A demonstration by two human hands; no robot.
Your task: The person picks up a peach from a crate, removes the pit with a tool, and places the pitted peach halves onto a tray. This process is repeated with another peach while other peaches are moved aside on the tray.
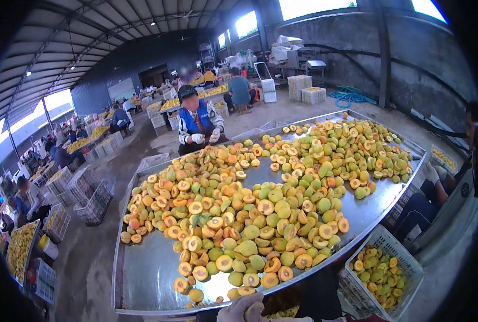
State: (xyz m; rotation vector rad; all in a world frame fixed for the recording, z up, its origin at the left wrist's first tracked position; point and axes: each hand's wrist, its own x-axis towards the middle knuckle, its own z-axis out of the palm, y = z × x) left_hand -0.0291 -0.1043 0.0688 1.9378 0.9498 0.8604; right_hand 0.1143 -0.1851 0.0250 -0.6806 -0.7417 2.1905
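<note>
At the bottom edge, my left hand [241,309] wears a pale glove and is partly cut off by the frame. Its fingers are curled together close to the table's near rim; whatever they may hold is hidden. A pale sliver to its right looks like my right hand [290,319], with its fingers out of sight. Just beyond the hands, many halved yellow peaches [266,206] lie heaped on a metal-topped table [148,273]. Some show the cut face with a brown pit hollow, others green-yellow skin.
A white plastic crate [379,239] of peach halves stands below the table's right side. Across the table sits a person in a blue vest [196,121] with gloved hands; another person's gloved hand [431,173] is at the right. Stacked crates [91,196] stand left.
</note>
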